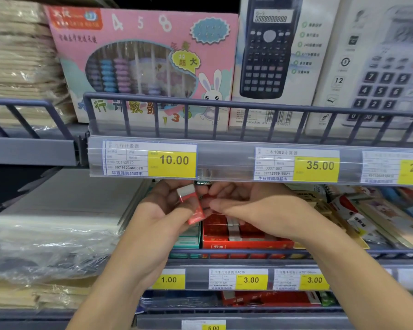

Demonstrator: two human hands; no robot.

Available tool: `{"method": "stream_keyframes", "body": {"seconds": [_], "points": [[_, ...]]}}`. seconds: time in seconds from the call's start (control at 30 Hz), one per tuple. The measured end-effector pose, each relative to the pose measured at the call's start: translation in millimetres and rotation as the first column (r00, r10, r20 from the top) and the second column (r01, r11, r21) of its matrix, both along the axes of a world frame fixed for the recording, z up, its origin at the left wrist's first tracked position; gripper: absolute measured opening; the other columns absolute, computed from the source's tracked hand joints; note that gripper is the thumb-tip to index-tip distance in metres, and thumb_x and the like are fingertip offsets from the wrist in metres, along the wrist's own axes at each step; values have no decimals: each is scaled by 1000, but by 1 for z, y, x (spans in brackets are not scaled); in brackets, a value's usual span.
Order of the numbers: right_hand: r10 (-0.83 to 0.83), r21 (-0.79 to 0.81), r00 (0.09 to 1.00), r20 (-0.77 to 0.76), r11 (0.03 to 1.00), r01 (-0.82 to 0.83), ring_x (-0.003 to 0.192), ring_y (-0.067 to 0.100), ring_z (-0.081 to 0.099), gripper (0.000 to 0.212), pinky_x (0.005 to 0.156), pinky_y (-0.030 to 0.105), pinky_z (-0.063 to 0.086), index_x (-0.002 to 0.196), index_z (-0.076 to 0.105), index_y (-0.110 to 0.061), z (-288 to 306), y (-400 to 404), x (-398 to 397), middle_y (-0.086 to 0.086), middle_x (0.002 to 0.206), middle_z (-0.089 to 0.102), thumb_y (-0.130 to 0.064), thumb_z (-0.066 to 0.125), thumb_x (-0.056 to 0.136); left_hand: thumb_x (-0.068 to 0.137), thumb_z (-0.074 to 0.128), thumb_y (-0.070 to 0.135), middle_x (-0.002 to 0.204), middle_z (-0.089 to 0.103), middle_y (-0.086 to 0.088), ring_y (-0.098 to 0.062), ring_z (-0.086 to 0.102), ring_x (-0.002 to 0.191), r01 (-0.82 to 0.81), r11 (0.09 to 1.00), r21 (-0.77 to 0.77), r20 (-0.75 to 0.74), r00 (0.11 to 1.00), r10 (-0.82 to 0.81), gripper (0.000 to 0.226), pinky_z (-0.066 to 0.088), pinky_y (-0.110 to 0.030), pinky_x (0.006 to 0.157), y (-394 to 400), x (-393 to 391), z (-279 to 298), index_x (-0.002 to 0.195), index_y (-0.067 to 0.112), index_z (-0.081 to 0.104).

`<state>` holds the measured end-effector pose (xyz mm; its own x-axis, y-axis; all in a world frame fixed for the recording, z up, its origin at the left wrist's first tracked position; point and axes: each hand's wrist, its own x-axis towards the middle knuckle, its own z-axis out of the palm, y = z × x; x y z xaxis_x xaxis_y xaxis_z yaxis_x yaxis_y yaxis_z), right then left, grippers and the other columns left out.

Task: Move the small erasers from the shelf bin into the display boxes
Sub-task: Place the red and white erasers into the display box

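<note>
From the head view I see my left hand (167,206) raised just under the upper shelf's price rail (248,160), fingers curled around an eraser (193,206). The thumb lies across the eraser's near face and the fingers wrap behind it, so the grip is firm and closed on it. The eraser has a white end and a red sleeve; its long axis runs steeply, white end up and slightly toward the left, red end down and toward the right.

My right hand (246,206) sits just right of the left, the two nearly touching. Its fingers are bent inward toward the eraser, and the thumb and forefinger tips meet near the eraser's red part. Something small and red shows at those fingertips, but I cannot tell whether the hand pinches a second eraser or only touches the first.

Directly below both hands stands a red box (246,244), with more erasers lying in it, white ends and red sleeves showing in rows. Just left of it, under my left wrist, is a teal box (188,241). Both boxes sit behind the shelf's wire front (248,252).

Above the hands, on the upper shelf, stand a pink abacus box (143,63) and a calculator box (274,55). Far left of the left hand lie stacks wrapped in clear plastic (50,239).
</note>
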<state>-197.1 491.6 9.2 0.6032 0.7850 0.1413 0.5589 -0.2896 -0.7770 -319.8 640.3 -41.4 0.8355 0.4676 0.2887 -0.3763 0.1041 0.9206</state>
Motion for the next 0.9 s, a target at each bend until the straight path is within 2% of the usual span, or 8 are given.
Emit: {"method": "stream_keyframes", "body": {"seconds": [0.13,0.17,0.33,0.43,0.53,0.6,0.73,0.9], "points": [[-87,-235,988,131,965,116,98,9,68,75,92,37,52,107,69,-32,-4,-1,-5,-9,96,75,-90,51,63,96,65,6,115,79,-7,-25,73,113,-13,1000,-11,83,996,14,20,59,-35,95,-7,4,1,114,14,70],[-77,-205,991,113,974,99,99,10,69,77,94,41,52,108,69,-33,-5,-1,-7,-10,98,75,-91,50,61,93,64,9,116,79,-7,-24,73,114,-15,1000,-21,101,995,17,24,58,-36,97,-10,6,0,117,13,67],[3,88,993,-115,996,7,89,12,73,34,91,49,57,100,75,-33,-7,-4,-15,-9,93,78,-55,72,74,96,59,10,116,78,-10,-27,73,113,16,999,-35,155,988,-11,27,58,-29,94,-20,11,0,123,9,61],[-53,-18,997,-55,998,52,70,-5,67,21,75,22,53,90,74,-40,-3,-16,-6,-21,76,74,-58,71,80,99,62,28,112,79,-1,-20,75,107,-25,992,121,55,998,18,20,60,-31,90,-17,5,0,119,24,63],[-2,-74,991,-135,997,-8,62,1,60,9,67,15,46,99,72,-45,5,-34,12,-20,63,66,-38,69,93,97,56,52,91,75,12,-6,69,72,-235,745,624,-61,936,346,16,53,-22,69,-7,-7,-2,109,43,62],[15,-145,987,-158,989,-39,65,7,57,10,73,23,47,99,73,-40,10,-45,24,-13,61,62,-32,68,95,93,45,67,81,69,15,0,61,73,-130,551,824,-121,911,395,27,46,-17,64,-4,-14,-3,104,48,60],[28,-325,991,-131,943,-69,61,8,56,3,68,26,42,94,74,-30,10,-50,37,-4,70,67,-29,73,91,91,23,83,110,60,30,5,54,102,101,252,963,-192,909,370,58,45,-18,84,-7,-20,-6,121,50,59],[43,-472,998,-36,880,-55,56,6,58,5,65,27,47,90,76,-26,10,-44,40,-6,69,72,-31,75,88,99,39,58,98,67,25,-6,61,74,-48,24,999,38,951,307,39,42,-16,62,-10,-18,-12,99,40,74]]}}
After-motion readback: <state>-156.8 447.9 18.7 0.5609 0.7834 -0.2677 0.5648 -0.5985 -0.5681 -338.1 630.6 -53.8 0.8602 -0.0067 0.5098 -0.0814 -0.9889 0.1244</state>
